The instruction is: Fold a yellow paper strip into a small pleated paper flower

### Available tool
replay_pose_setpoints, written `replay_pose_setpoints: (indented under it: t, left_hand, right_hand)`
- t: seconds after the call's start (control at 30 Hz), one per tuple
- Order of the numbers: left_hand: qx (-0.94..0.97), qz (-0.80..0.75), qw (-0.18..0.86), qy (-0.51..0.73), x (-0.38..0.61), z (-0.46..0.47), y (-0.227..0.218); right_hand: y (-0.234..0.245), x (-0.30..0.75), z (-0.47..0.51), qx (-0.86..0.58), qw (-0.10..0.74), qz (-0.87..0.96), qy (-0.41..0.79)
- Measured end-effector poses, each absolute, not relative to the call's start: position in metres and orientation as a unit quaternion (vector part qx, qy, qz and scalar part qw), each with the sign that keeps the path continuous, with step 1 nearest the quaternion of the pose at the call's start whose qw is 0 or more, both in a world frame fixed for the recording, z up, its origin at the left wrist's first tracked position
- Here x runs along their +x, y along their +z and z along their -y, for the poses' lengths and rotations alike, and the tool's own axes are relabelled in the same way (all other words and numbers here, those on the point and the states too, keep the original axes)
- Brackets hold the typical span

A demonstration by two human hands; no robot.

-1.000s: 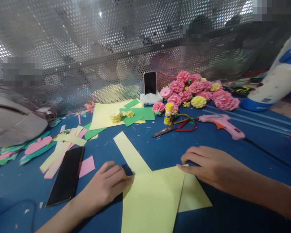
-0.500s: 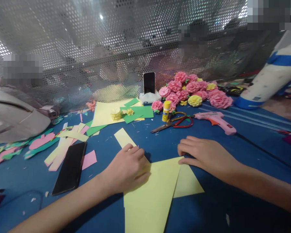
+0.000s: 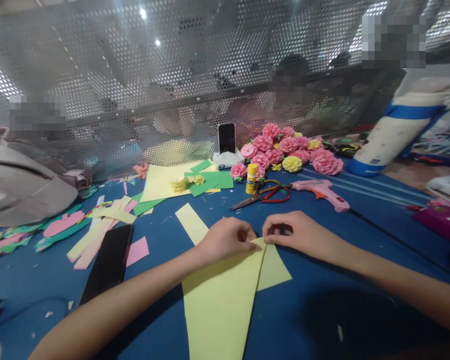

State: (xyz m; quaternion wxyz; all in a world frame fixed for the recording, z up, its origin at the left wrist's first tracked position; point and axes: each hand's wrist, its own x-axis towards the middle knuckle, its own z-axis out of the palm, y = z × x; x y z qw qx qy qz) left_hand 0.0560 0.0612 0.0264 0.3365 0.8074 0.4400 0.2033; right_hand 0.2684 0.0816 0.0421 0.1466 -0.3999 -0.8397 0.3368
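Observation:
A folded sheet of pale yellow paper (image 3: 221,300) lies on the blue table in front of me, with a flap of it showing at the right. My left hand (image 3: 230,239) pinches its top edge, thumb on the upper layer. At the top right corner, my right hand (image 3: 290,230) has thumb and fingertips closed on the paper. Both hands nearly meet there. A yellow paper strip (image 3: 191,222) sticks out beyond my left hand. Past my hands lie scissors (image 3: 260,196) with red and yellow handles, near an upright yellow glue stick (image 3: 251,179).
A pink glue gun (image 3: 324,192) with a black cord lies at right, before pink paper flowers (image 3: 272,145) and a white bottle (image 3: 392,130). At left are a black phone (image 3: 107,262), paper strips (image 3: 93,227) and a white bag (image 3: 22,185). A perforated metal panel (image 3: 135,115) stands behind.
My left hand has moved right and up along the paper's top edge to its corner. My right hand's fingers have curled into a pinch there. The view has shifted slightly.

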Motion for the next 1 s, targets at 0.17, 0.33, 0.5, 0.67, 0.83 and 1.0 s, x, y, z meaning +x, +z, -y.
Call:
replay_pose_setpoints:
  t: [0.17, 0.33, 0.5, 0.67, 0.83, 1.0]
  left_hand:
    - [0.768, -0.457, 0.344, 0.286, 0.055, -0.059, 0.034]
    - [0.759, -0.453, 0.357, 0.303, 0.046, -0.052, 0.052]
    - [0.737, -0.486, 0.362, 0.3, 0.019, -0.047, 0.055]
    - [0.716, -0.522, 0.36, 0.294, 0.0, -0.038, 0.052]
    - [0.702, -0.55, 0.348, 0.289, -0.02, -0.027, 0.05]
    - [0.686, -0.576, 0.355, 0.268, -0.043, -0.016, 0.039]
  right_hand:
    - [0.053, 0.26, -0.079, -0.415, 0.211, 0.8, 0.378]
    - [0.061, 0.26, -0.085, -0.401, 0.242, 0.789, 0.398]
    - [0.066, 0.265, -0.093, -0.42, 0.273, 0.774, 0.387]
    - [0.065, 0.267, -0.099, -0.42, 0.282, 0.762, 0.405]
    - [0.063, 0.272, -0.108, -0.421, 0.287, 0.758, 0.407]
    - [0.058, 0.281, -0.115, -0.448, 0.302, 0.745, 0.391]
